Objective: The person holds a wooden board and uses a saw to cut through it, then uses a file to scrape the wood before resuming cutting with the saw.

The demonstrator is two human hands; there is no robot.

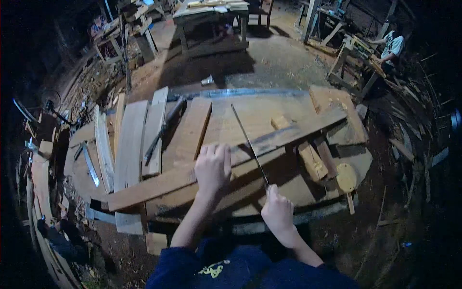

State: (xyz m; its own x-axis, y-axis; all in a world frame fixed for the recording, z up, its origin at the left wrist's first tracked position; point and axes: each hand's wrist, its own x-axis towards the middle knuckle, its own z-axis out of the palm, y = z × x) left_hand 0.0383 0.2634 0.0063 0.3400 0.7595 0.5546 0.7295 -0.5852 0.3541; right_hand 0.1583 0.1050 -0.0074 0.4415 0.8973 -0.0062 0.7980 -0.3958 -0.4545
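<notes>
Centre: your left hand point(213, 168) clamps the plank point(156, 190) | lower centre: your right hand point(277, 212) grips the thin blade point(250, 144) | risk: slack left-hand pressure could let plank shift, blade skid

Ahead of you, a table point(193, 17) bears boards point(219, 5); to your right, a person point(394, 45) is at a bench point(355, 54), and scrap wood point(402, 149) litters the ground point(284, 65).

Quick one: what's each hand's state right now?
Left hand: fingers curled on the long plank; how firmly closed can't be told.
Right hand: closed, holding a long thin tool by its near end.
</notes>
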